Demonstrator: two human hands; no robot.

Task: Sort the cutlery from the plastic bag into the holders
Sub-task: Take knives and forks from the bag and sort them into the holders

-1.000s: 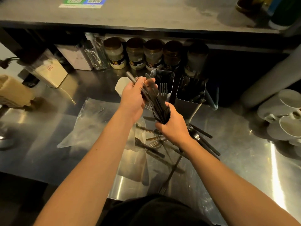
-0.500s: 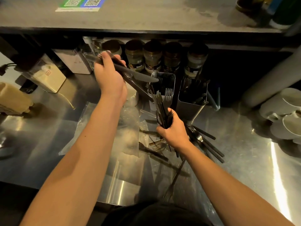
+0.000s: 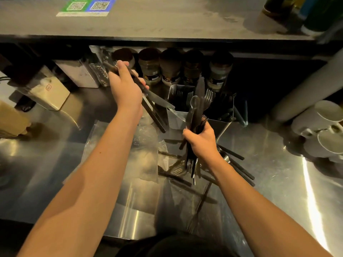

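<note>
Steel counter [image 3: 274, 182] w/ bag [image 3: 141, 154], cutlery [image 3: 239, 169], holders [image 3: 176, 119]

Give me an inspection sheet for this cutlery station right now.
Surface: steel counter, reflective.
Job's things: plastic bag lies flat; loose cutlery beside it; metal holders hold forks.
Clutter: jars in a row behind; white cups at right.
Hands: left hand grips knives; right hand grips a mixed bundle.
Cables: one dark cord at far left.
Surroundings: shelf above with QR stickers.
</note>
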